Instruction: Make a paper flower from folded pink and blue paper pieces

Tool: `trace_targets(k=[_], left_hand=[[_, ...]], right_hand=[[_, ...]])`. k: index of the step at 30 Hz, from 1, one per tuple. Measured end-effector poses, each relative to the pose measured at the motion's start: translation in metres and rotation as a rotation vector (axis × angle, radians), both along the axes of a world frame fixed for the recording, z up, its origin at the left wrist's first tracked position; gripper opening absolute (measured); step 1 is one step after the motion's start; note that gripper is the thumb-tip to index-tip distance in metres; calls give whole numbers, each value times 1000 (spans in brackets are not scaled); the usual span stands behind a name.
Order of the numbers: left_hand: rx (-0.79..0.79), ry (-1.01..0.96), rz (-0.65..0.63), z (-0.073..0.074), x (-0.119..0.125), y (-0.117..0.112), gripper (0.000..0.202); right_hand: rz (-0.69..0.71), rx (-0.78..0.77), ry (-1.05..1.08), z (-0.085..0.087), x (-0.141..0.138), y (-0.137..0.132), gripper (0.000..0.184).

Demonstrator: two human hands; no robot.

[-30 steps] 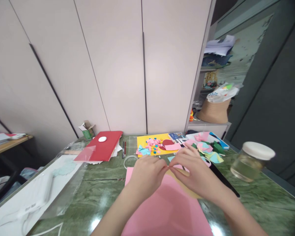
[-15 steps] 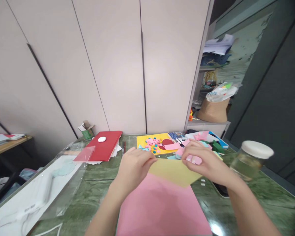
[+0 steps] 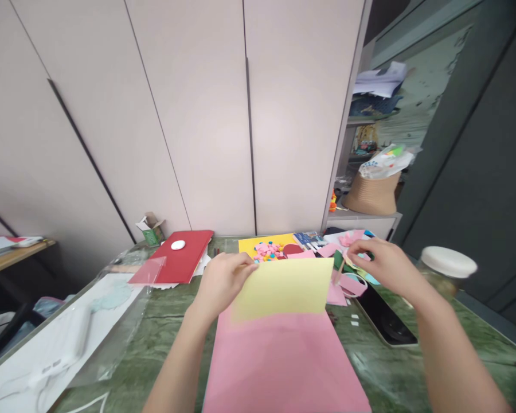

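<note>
My left hand [image 3: 226, 281] pinches the upper left corner of a yellow sheet of paper [image 3: 290, 287] between thumb and fingers. The sheet stands tilted up over the far part of a larger pink sheet [image 3: 286, 361], which lies on the table. To the right of the yellow sheet, and apart from it, hovers my right hand [image 3: 384, 267], its thumb and forefinger curved with a gap between them. Nothing shows in its grasp. Beneath and beside it lie pink paper scraps [image 3: 336, 295] and a black phone [image 3: 387, 318].
Colourful small pieces [image 3: 269, 250] lie on a yellow card [image 3: 245, 246] at the back. A lidded jar [image 3: 447, 269] stands at the right. On the left are a red folder [image 3: 189, 252], a white round object [image 3: 178, 245], a small green box [image 3: 152, 232] and a white power strip [image 3: 75, 330].
My right hand has let go of the yellow sheet and moved right and up. The sheet now stands more upright, held by my left hand alone. The phone has come into fuller view.
</note>
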State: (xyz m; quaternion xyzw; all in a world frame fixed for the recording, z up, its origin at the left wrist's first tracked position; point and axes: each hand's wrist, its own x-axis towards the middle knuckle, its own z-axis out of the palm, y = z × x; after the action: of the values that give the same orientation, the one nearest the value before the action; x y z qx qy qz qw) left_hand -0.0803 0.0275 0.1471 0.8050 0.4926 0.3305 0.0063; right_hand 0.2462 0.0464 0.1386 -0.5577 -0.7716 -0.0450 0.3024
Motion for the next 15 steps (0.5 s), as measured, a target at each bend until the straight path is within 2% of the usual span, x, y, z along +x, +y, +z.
trace_targets(k=[2, 4, 8, 11, 15], left_hand=[[-23, -10, -14, 0, 2, -1, 19], [-46, -33, -58, 1, 5, -2, 21], [-100, -124, -151, 1, 11, -5, 21], [-122, -144, -177, -1, 12, -3, 20], [-166, -68, -188, -6, 15, 0, 18]], right_hand=[[13, 64, 54, 4, -8, -8, 17], [89, 115, 73, 8, -23, -18, 20], [259, 110, -32, 9, -52, -28, 19], [243, 109, -75, 6, -61, -28, 17], [175, 147, -186, 2, -70, -29, 16]])
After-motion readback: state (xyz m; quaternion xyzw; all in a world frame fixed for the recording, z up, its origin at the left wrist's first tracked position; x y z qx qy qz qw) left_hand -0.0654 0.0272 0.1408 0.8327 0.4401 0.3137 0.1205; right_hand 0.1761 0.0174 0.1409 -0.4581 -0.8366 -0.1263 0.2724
